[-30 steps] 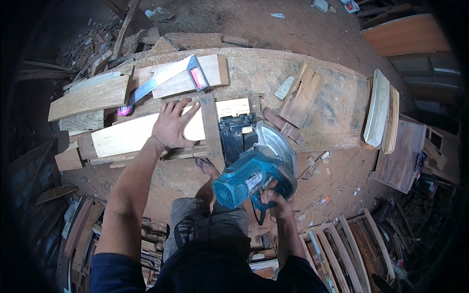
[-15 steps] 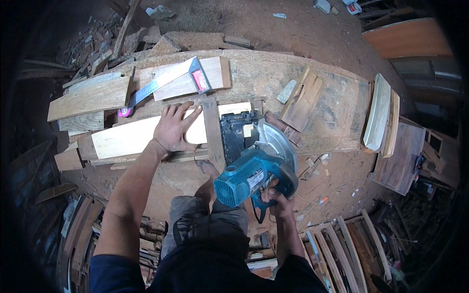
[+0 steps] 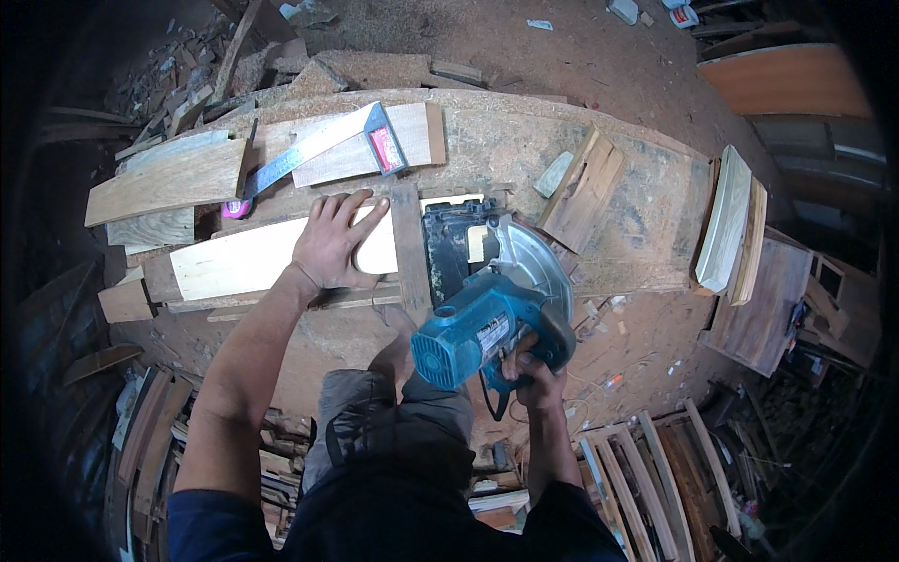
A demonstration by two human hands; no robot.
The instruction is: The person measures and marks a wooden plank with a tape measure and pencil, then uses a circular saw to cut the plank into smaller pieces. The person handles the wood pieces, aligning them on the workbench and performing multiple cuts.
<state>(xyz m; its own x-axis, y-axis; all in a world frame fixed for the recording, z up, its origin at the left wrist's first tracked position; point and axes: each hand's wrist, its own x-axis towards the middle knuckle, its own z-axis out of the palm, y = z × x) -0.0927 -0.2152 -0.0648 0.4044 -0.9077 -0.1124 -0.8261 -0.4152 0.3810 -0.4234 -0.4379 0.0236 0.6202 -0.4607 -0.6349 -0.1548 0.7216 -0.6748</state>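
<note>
My left hand (image 3: 336, 242) lies on a pale board (image 3: 229, 265), fingers spread and thumb apart, beside a dark wooden crosspiece (image 3: 407, 239) laid across that board. My right hand (image 3: 534, 369) is closed around the rear handle of a teal circular saw (image 3: 468, 330). The saw's black base plate sits on the board, its left edge along the crosspiece. A silver guard covers the blade, so the cut line is hidden.
Beyond the board, a try square (image 3: 323, 142) rests on a plank beside a pink tape measure (image 3: 237, 208). Wood offcuts (image 3: 582, 192) lie right of the saw on the workbench (image 3: 655, 206). Boards stand at its right end, and stacked timber (image 3: 655, 478) flanks my legs.
The saw has slid slightly away from me across the board, its base plate now covering more of the far edge. My left hand keeps its place; the whole view has shifted a little.
</note>
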